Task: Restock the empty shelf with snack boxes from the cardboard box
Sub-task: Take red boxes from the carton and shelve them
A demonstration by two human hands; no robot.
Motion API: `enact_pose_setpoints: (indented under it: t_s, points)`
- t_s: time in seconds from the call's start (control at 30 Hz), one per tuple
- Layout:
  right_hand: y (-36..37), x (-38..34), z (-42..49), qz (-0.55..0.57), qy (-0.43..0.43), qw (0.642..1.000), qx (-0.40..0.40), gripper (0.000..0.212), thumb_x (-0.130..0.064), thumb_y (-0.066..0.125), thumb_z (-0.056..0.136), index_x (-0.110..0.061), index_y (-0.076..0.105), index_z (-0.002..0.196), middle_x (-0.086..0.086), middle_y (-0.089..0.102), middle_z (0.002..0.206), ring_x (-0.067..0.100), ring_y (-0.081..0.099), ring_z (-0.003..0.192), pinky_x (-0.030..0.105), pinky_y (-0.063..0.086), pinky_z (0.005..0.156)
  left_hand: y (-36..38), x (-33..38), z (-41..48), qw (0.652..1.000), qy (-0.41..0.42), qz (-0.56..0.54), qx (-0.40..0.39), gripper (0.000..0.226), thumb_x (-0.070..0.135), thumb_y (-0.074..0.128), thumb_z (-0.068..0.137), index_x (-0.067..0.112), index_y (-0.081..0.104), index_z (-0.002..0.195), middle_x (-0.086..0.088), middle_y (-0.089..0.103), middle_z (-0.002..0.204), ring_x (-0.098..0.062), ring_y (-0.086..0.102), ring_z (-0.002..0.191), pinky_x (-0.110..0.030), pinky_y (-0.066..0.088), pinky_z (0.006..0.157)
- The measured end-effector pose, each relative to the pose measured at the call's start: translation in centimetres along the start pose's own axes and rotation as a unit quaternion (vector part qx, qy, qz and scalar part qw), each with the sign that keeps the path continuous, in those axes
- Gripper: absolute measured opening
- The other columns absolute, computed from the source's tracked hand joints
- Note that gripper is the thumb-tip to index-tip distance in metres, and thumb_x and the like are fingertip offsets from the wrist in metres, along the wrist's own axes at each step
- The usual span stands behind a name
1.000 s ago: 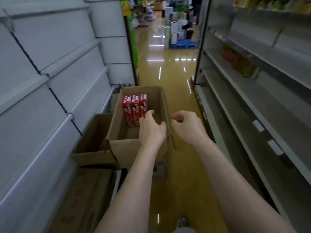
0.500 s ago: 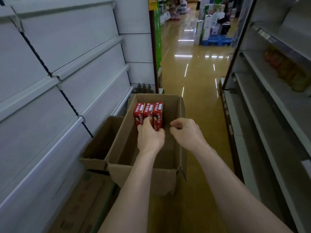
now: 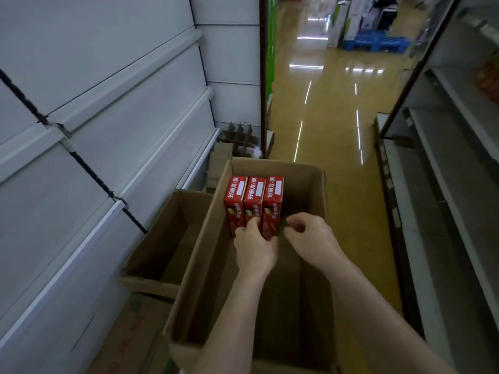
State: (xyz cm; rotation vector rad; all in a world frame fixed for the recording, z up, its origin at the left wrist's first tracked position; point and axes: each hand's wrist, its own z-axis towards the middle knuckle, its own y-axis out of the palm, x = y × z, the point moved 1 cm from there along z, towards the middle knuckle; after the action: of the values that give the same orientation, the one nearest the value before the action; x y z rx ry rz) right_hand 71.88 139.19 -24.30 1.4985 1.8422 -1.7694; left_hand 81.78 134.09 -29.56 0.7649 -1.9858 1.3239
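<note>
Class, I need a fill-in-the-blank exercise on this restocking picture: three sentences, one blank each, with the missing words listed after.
1. The number of red snack boxes standing in the cardboard box is ____.
2. The left hand touches the snack boxes, while the right hand holds ____.
3. A second, open carton sits to the ____ of the cardboard box.

Missing words: three; nothing; left

Three snack boxes [image 3: 253,203] in cardboard box [image 3: 318,195], far-left corner.
</note>
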Motion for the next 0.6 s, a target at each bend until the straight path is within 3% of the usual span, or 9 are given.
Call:
enact_pose_setpoints:
  t_s: [0.33, 0.47, 0.6]
  points:
    - [4.9, 0.8, 15.2, -0.043, 0.070, 0.996, -0.020, 0.046, -0.034, 0.058, 0.094, -0.025, 0.045, 0.137, 0.002, 0.050, 0.132, 0.016, 0.058, 0.106, 0.035, 0.054, 0.089, 2.9, -1.4, 13.5, 0.997, -0.016, 0.031, -0.071, 0.048, 0.032, 0.062, 0.093, 0.024, 0.048, 0.138, -0.001, 0.043, 0.139, -0.022, 0.042, 0.132, -0.038, 0.038, 0.107]
    - [6.5, 1.6, 19.7, -0.072, 0.096, 0.992, -0.031, 0.053, -0.034, 0.053, 0.097, -0.026, 0.034, 0.147, 0.007, 0.037, 0.145, 0.024, 0.051, 0.121, 0.040, 0.049, 0.098, 4.9, -1.1, 16.5, 0.985, -0.035, -0.063, -0.159, 0.033, 0.025, 0.055, 0.098, 0.020, 0.054, 0.131, 0.003, 0.055, 0.125, -0.020, 0.050, 0.123, -0.032, 0.041, 0.101]
    - [8.3, 2.2, 23.1, -0.095, 0.114, 0.988, -0.040, 0.053, -0.031, 0.046, 0.100, -0.027, 0.028, 0.150, 0.007, 0.024, 0.152, 0.028, 0.045, 0.128, 0.040, 0.048, 0.099, 6.8, -1.5, 18.7, 0.977, -0.037, -0.100, -0.183, 0.047, 0.005, 0.058, 0.093, 0.012, 0.046, 0.138, -0.005, 0.058, 0.129, -0.023, 0.056, 0.120, -0.035, 0.048, 0.100]
